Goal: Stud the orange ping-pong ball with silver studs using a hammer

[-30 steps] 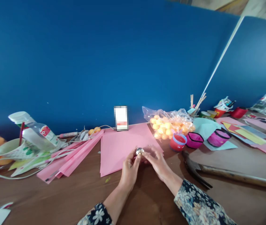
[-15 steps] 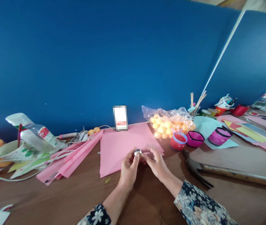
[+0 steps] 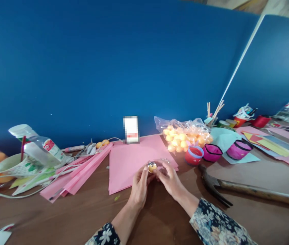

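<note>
My left hand and my right hand meet over the near edge of a pink paper sheet on the brown table. Together their fingertips pinch a small round ball, orange with a shiny silvery covering on part of it. Both hands have their fingers closed on it. Behind them lies a clear plastic bag of orange balls.
A stack of pink paper strips lies to the left, beside a tipped plastic bottle and a paper cup. Small red and magenta cups stand right of the sheet. A hammer lies at right.
The ball has turned in my fingers: its silvery side showed before, and more orange shows now. Both hands stayed in about the same place.
</note>
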The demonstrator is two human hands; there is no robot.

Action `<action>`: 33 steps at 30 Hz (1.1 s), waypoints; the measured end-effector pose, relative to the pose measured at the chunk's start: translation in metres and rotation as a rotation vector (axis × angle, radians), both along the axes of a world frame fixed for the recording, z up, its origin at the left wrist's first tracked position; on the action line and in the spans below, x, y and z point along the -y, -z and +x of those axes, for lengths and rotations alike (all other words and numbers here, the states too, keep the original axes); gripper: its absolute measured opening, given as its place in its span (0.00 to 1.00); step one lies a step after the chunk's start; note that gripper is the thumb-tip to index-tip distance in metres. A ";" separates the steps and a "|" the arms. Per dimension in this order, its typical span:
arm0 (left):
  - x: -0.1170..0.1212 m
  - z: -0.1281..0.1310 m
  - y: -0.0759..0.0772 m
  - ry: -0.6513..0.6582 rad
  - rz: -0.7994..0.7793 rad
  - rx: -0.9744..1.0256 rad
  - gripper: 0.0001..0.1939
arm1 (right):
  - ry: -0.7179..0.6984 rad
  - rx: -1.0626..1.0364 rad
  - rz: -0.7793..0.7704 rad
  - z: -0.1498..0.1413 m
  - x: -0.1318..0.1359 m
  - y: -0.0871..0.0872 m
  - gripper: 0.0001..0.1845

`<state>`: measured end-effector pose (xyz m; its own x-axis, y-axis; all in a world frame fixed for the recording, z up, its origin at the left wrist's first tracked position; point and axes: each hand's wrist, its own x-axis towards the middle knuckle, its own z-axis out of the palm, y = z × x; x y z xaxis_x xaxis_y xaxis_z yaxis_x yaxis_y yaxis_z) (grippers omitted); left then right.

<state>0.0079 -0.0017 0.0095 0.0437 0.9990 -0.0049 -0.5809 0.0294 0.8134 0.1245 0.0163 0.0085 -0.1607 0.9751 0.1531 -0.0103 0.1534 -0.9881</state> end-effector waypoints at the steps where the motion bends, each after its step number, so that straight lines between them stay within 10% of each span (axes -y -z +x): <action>1: 0.000 0.000 0.001 0.003 0.009 -0.016 0.16 | 0.008 0.016 0.015 0.000 0.001 -0.001 0.17; 24: -0.001 -0.002 0.011 -0.045 -0.035 -0.056 0.22 | 0.058 0.195 0.190 -0.003 0.009 -0.005 0.14; 33: -0.001 -0.001 0.002 -0.010 -0.027 0.078 0.16 | 0.006 -0.051 -0.038 -0.003 0.005 -0.007 0.17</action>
<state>0.0066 -0.0004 0.0076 0.0349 0.9990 -0.0288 -0.6425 0.0445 0.7650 0.1218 0.0109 0.0157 -0.1482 0.9811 0.1242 -0.0601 0.1165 -0.9914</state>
